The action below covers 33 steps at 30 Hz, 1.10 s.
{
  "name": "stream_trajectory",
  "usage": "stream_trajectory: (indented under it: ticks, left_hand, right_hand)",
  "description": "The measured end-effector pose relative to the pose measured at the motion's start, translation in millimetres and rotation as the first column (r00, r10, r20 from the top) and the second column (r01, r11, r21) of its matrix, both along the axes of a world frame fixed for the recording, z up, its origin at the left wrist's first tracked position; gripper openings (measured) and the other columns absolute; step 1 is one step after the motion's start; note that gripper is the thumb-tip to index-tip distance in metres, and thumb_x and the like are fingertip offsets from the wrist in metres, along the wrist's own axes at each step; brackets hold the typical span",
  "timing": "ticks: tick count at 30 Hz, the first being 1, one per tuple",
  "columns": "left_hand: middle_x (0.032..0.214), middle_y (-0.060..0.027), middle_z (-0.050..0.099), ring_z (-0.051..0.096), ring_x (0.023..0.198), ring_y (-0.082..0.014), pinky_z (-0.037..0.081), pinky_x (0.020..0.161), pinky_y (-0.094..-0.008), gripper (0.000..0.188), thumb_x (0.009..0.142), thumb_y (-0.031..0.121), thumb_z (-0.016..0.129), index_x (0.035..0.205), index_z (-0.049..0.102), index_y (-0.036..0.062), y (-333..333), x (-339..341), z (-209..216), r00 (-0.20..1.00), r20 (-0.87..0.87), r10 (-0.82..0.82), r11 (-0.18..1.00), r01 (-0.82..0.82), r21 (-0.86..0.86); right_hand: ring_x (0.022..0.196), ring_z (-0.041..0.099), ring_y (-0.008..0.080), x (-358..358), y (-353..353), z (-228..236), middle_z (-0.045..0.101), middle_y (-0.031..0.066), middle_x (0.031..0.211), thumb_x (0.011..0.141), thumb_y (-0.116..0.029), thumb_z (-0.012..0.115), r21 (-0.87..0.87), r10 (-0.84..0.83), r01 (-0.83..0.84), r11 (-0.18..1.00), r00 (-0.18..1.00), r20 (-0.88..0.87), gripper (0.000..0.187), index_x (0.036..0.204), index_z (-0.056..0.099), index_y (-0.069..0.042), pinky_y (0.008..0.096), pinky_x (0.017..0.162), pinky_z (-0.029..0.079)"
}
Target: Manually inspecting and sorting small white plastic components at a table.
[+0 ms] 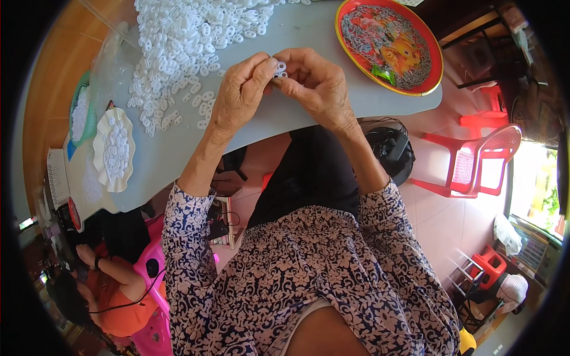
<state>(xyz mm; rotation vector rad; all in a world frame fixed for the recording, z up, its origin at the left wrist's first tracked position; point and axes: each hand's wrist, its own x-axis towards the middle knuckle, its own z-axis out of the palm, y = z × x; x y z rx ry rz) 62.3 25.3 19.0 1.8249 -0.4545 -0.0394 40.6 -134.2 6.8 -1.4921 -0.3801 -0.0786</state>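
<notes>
Above the near edge of the grey table (309,29), both hands meet around a small white plastic piece with two holes (280,69). My left hand (246,86) pinches it from one side between thumb and fingers. From the other side, the thumb and curled fingers of my right hand (320,86) press on it; whether they also hold something smaller is hidden. A big heap of similar white pieces (184,35) spreads beyond and left of my left hand. To the right lies a round red tray (436,74) with many small grey metal pieces (363,32).
A wavy-rimmed cream dish (102,160) of white pieces and a green basket (75,133) stand at the left. A green packet (383,73) lies in the tray. Red plastic chairs (463,160) stand right. A person in orange (127,308) sits lower left.
</notes>
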Motion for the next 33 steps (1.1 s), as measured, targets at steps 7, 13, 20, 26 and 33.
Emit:
stream_trajectory:
  ticks: [7,13,20,26,33]
  left_hand:
    - [0.057,-0.0042,0.046,0.042,0.054,-0.0106,0.037,0.051,-0.0269,0.03,0.094,0.025,0.048,0.079,0.054,-0.0004,-0.5,2.3,3.4,0.993,0.115,-0.02,0.995,0.008,0.098]
    - [0.059,-0.0027,0.049,0.044,0.057,-0.009,0.039,0.053,-0.025,0.032,0.094,0.029,0.049,0.083,0.058,-0.0006,-1.1,1.5,-5.2,1.0,0.012,0.002,1.0,-0.002,-0.025]
    - [0.065,-0.0005,0.054,0.049,0.061,-0.0078,0.043,0.055,-0.0235,0.037,0.093,0.032,0.049,0.082,0.06,-0.0012,-3.9,2.2,-10.2,0.995,-0.096,-0.038,0.989,0.024,-0.146]
    - [0.065,-0.0002,0.054,0.048,0.061,-0.0069,0.041,0.055,-0.0233,0.036,0.093,0.032,0.049,0.083,0.06,-0.0007,-6.1,2.2,-9.1,0.991,-0.122,-0.048,0.981,0.024,-0.191]
    - [0.063,0.0004,0.051,0.046,0.059,-0.0065,0.036,0.053,-0.0228,0.033,0.094,0.028,0.047,0.083,0.059,0.0001,-5.1,0.7,-10.6,0.998,-0.069,-0.005,0.989,-0.006,-0.148]
  right_hand:
    - [0.071,0.058,0.005,0.3,-3.5,-1.8,0.057,-0.0002,0.075,0.082,0.0,0.062,-0.017,-0.026,0.026,1.0,0.999,-0.033,0.027,0.108,0.058,0.002,0.0191,0.06,0.047]
    - [0.068,0.057,0.0048,0.6,0.9,-1.4,0.06,0.0018,0.076,0.082,-0.003,0.065,0.037,-0.027,0.028,0.999,0.999,-0.037,0.028,0.108,0.058,0.002,0.0188,0.059,0.046]
    - [0.067,0.057,0.0044,4.6,-0.4,-10.4,0.061,0.0019,0.077,0.079,-0.005,0.069,0.001,-0.05,0.05,0.999,0.999,0.016,0.027,0.104,0.06,0.002,0.0188,0.058,0.045]
    - [0.066,0.058,0.0048,3.5,-2.1,-8.5,0.06,0.0013,0.074,0.079,-0.005,0.069,-0.015,-0.08,0.08,0.997,0.997,0.023,0.026,0.103,0.059,0.002,0.019,0.058,0.046]
    - [0.076,0.063,0.0102,-1.1,-4.2,1.2,0.061,0.0052,0.083,0.083,-0.002,0.064,0.094,-0.049,0.056,0.994,0.996,-0.073,0.029,0.11,0.053,0.002,0.022,0.066,0.05]
